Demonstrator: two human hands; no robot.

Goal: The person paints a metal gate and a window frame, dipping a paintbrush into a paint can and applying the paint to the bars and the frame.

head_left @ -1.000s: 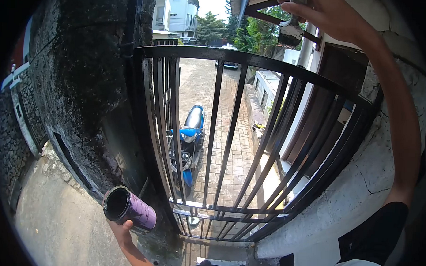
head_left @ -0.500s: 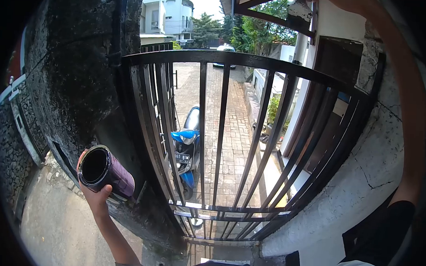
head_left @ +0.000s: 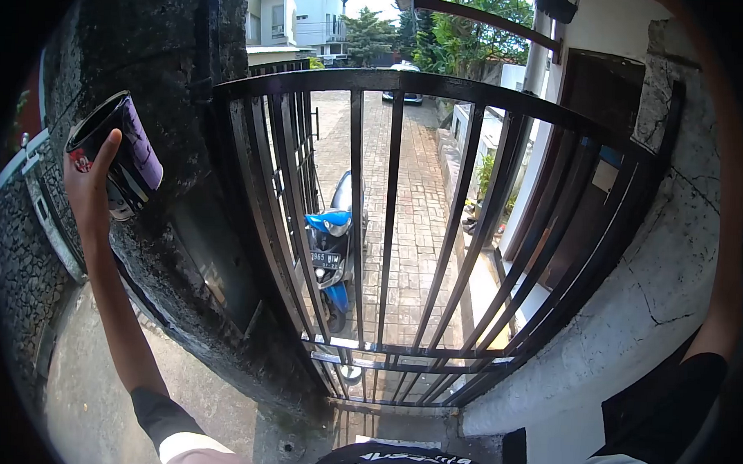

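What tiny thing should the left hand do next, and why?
Maybe the left hand should tip the can more upright. The can has no lid and leans to one side, so anything inside might spill.

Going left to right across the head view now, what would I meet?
Can held in the left hand → blue scooter beyond the gate bars → parked car → small green plant → dark brush head at the top edge → right forearm.

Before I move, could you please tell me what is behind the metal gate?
Behind the metal gate, a blue scooter stands on brick paving, with a car farther back. Bars and top rail cover parts of them.
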